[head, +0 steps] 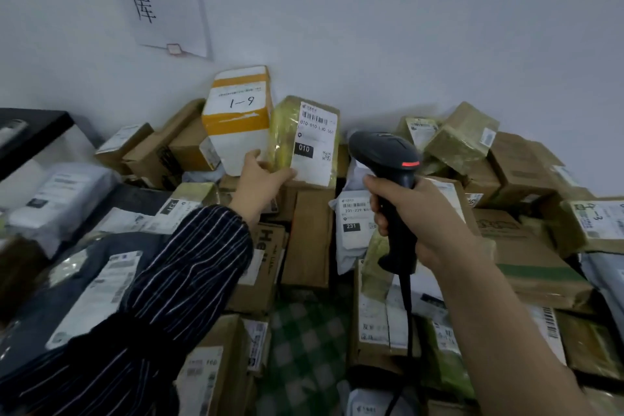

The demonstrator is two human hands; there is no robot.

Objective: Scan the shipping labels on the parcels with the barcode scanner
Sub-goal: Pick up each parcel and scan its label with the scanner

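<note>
Right hand [417,213], lower right, grips a black corded barcode scanner [383,150]; left hand [261,176], centre frame, holds a yellow-wrapped cardboard parcel [283,135] with a white shipping label [315,145].

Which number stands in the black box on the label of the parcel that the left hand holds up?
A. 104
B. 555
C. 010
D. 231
C: the left hand holds the yellow-wrapped parcel, and the black box on its label reads 010.
</note>
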